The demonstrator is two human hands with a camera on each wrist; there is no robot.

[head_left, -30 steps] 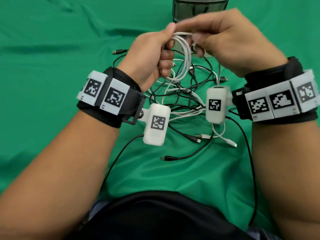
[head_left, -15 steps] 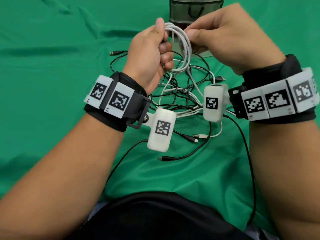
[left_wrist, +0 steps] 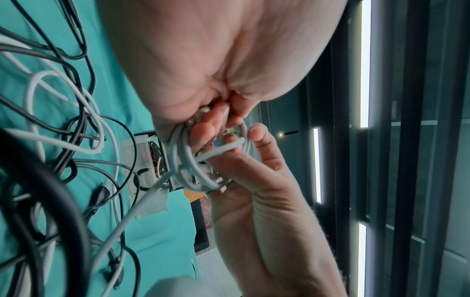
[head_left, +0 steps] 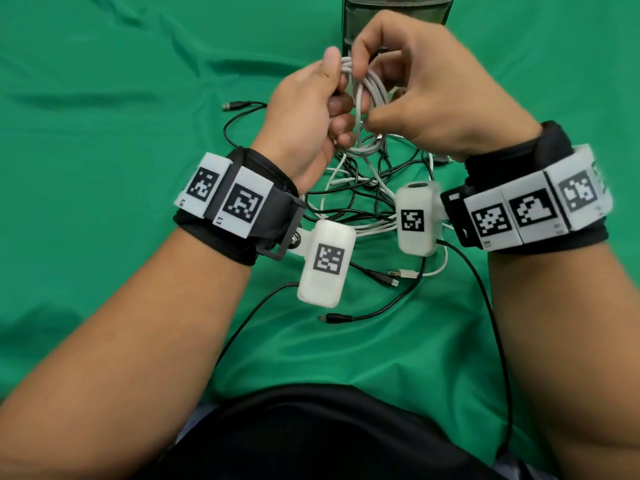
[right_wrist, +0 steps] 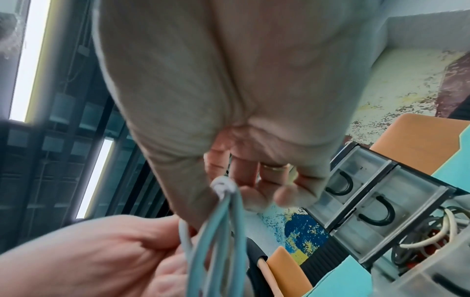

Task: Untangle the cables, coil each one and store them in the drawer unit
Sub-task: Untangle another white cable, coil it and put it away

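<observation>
While held up above the green cloth (head_left: 104,237), a white cable coil (head_left: 367,109) sits between both hands. Left hand (head_left: 304,112): fingers curled round one side of the loops, thumb up along the top. Right hand (head_left: 440,95): forefinger and thumb pinching a strand at the top of the same coil, other fingers loosely bent behind it. Smooth, round, thin cord, wound in several long oval loops, one strand trailing down into the heap below.

Beyond the hands, a drawer unit (head_left: 394,8) with a dark frame and clear plastic fronts. From the right wrist view, two shut drawers (right_wrist: 361,176) with black curved handles, and an open drawer (right_wrist: 432,261) below them holding white, dark and reddish cords.

Under the hands, a tangle of cables (head_left: 356,199) on the cloth: thin black and white leads crossing over one another. A black plug (head_left: 235,105) lying out to the left, another black lead end (head_left: 334,318) nearer the body, a white plug (head_left: 401,273) just beside it. Wristbands (head_left: 228,199) with black-and-white square markers on both forearms. Cloth soft, creased in long folds.
</observation>
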